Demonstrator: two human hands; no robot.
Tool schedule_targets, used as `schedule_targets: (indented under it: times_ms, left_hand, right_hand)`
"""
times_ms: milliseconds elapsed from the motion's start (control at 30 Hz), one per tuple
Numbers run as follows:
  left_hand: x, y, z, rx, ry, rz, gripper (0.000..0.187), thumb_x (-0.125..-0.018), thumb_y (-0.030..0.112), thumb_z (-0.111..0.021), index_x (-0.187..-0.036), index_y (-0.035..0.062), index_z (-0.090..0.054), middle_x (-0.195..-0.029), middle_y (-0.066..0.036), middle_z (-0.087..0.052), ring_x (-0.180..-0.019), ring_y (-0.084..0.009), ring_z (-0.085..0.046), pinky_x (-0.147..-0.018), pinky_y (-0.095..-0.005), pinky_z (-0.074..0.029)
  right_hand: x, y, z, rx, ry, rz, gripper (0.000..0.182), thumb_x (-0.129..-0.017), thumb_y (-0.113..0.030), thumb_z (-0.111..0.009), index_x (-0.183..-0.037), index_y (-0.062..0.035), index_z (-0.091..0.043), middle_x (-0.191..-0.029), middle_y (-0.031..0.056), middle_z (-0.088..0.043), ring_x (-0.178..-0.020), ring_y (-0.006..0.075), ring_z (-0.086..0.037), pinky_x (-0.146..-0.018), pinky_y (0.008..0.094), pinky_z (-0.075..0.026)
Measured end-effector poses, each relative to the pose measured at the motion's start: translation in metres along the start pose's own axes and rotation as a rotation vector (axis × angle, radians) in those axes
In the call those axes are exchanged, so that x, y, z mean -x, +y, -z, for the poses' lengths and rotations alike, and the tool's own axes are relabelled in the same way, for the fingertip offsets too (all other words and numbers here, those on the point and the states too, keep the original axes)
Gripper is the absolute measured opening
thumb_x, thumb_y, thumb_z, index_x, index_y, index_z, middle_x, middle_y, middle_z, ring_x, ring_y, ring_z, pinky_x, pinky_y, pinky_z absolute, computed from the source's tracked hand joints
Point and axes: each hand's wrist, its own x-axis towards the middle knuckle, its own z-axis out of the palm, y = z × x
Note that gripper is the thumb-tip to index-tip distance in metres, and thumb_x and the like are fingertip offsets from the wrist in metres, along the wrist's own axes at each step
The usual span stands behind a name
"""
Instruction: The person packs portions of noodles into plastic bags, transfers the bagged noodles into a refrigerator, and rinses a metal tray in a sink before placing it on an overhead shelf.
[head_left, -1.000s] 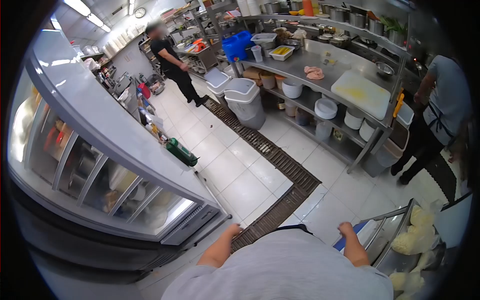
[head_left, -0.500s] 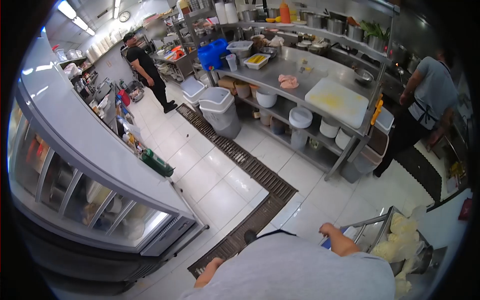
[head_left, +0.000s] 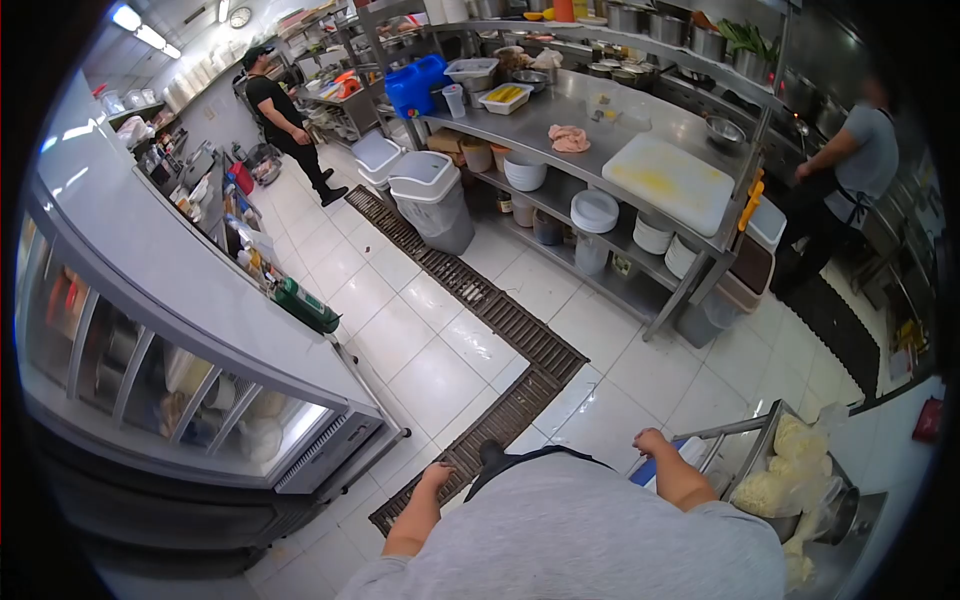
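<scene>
The fingers of the right hand (head_left: 650,441) are curled loosely and nothing is held, just beside a metal cart (head_left: 745,432) loaded with pale bagged lumps (head_left: 775,490). The left hand (head_left: 436,476) is empty, fingers relaxed, above the floor drain grate (head_left: 520,330).

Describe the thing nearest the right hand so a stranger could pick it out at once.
Start at the long steel prep table, then drop to the lower right corner, beside the right hand. There a metal-framed trolley carries clear bags of pale yellowish food; nothing else nearby is bagged.
</scene>
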Motion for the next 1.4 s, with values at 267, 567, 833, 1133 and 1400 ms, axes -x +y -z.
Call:
schedule_targets:
  times_ms: [267,567,833,1133,1400]
  left_hand:
    - [0.024,-0.035,0.013,0.44,-0.135,0.396,0.04,-0.079,0.034,-0.06,-0.111,0.0101,-0.062,-0.118,-0.011,-0.057,-0.108,-0.0287,-0.054,-0.089,-0.0375,-0.043]
    - [0.014,-0.046,0.015,-0.075,-0.232,0.511,0.049,-0.077,0.039,-0.062,-0.116,0.0076,-0.059,-0.124,-0.015,-0.053,-0.118,-0.031,-0.047,-0.096,-0.042,-0.038]
    - [-0.13,-0.077,0.058,-0.011,-0.288,0.09,0.051,-0.076,0.039,-0.065,-0.106,-0.0024,-0.062,-0.111,-0.018,-0.061,-0.103,-0.0324,-0.057,-0.087,-0.0395,-0.045]
    - [-0.14,0.073,0.293,-0.91,-0.349,-0.559,0.036,-0.079,0.02,-0.054,-0.112,0.0097,-0.06,-0.115,-0.015,-0.057,-0.107,-0.0297,-0.055,-0.088,-0.0409,-0.044]
    - [-0.317,0.082,0.409,-0.346,0.123,-0.069,0.035,-0.078,0.021,-0.055,-0.11,0.0062,-0.057,-0.103,-0.017,-0.062,-0.097,-0.0323,-0.059,-0.08,-0.0417,-0.048]
  right_hand:
    - [-0.045,0.036,-0.01,0.583,-0.301,0.291,0.03,-0.079,-0.019,-0.062,-0.107,-0.0094,-0.061,-0.083,0.0124,-0.066,-0.068,0.0219,-0.064,-0.064,0.0353,-0.052]
    - [-0.074,-0.095,0.039,0.006,-0.193,0.055,0.022,-0.087,-0.018,-0.051,-0.093,0.0013,-0.06,-0.067,0.0145,-0.064,-0.048,0.023,-0.059,-0.045,0.0331,-0.047]
    - [-0.117,-0.264,0.051,-0.135,0.065,0.484,0.022,-0.079,-0.014,-0.056,-0.099,-0.0072,-0.062,-0.069,0.0095,-0.063,-0.055,0.0187,-0.06,-0.046,0.0313,-0.048]
    - [-0.195,-0.285,0.066,0.437,-0.128,0.27,0.022,-0.078,-0.024,-0.061,-0.091,-0.0077,-0.065,-0.071,0.0062,-0.063,-0.056,0.0162,-0.061,-0.047,0.0333,-0.05]
    - [-0.173,-0.285,0.075,0.212,-0.174,-0.05,0.02,-0.079,-0.023,-0.06,-0.079,-0.0041,-0.067,-0.073,0.01,-0.065,-0.063,0.0203,-0.063,-0.056,0.0365,-0.051]
